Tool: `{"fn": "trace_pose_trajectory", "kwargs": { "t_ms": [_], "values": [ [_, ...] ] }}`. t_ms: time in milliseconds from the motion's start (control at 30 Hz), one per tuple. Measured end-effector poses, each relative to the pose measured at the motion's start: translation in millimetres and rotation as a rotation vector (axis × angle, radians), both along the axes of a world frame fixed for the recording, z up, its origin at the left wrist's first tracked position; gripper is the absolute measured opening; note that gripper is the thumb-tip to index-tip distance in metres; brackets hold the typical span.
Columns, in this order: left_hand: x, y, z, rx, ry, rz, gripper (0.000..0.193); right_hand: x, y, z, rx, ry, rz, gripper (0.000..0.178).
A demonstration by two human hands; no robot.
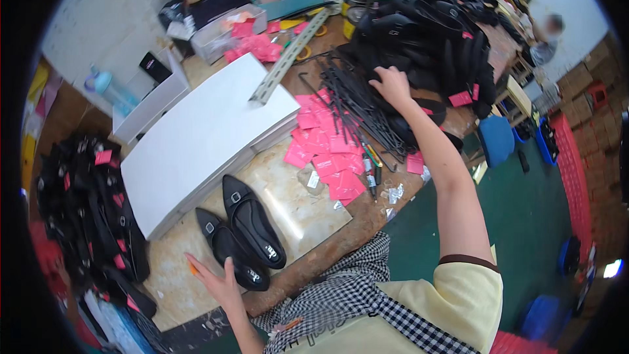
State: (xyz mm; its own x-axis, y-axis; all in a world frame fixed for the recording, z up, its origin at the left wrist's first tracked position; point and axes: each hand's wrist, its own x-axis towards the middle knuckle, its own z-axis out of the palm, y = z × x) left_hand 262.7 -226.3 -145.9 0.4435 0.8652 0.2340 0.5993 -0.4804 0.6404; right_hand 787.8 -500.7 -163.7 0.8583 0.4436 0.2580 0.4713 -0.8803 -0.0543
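Note:
A pair of black pointed flat shoes with buckles stands on the marbled board: the right shoe (252,223) and the left shoe (226,249), side by side with toes pointing away from me. My left hand (221,283) is beside the left shoe's heel, fingers spread, holding nothing; something orange shows at a fingertip. My right hand (393,86) reaches far across to the edge of a heap of black shoes (419,33), its fingers apart and nothing visible in them. Whether it touches the heap I cannot tell. Below it lies a bundle of thin black strips (357,108).
Pink packets (321,144) are scattered beside the strips, with pens (370,174) near the table edge. A white box stack (203,137) carries a perforated metal bar (291,56). More black shoes (92,216) are piled at left. A person (549,39) is at far right.

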Motion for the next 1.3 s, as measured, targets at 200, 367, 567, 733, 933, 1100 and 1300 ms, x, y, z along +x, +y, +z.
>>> {"fn": "trace_pose_trajectory", "kwargs": {
  "t_ms": [200,367,567,733,933,1100,1300],
  "values": [
    [1,-17,-18,0.212,0.296,-1.072,0.037,-184,60,91,0.202,-0.069,0.447,0.020],
    [29,-15,11,0.137,0.350,-1.111,0.027,-357,85,17,0.230,-0.051,1.042,0.025],
    [147,103,53,0.810,0.314,-0.588,0.057,-366,82,-34,0.120,0.165,0.998,0.026],
    [197,212,-28,0.474,0.432,-0.342,0.050,-361,78,20,0.156,0.257,0.876,0.044],
    [133,51,73,0.320,-0.060,-0.794,0.019,-358,70,18,1.335,1.100,0.347,0.070],
    [68,-52,67,-0.061,-0.525,-1.347,0.011,-360,73,21,1.496,1.741,-0.166,0.054],
    [67,-28,3,-0.020,-0.499,-0.846,0.005,-351,99,63,0.826,1.454,0.431,0.068]
  ]
}}
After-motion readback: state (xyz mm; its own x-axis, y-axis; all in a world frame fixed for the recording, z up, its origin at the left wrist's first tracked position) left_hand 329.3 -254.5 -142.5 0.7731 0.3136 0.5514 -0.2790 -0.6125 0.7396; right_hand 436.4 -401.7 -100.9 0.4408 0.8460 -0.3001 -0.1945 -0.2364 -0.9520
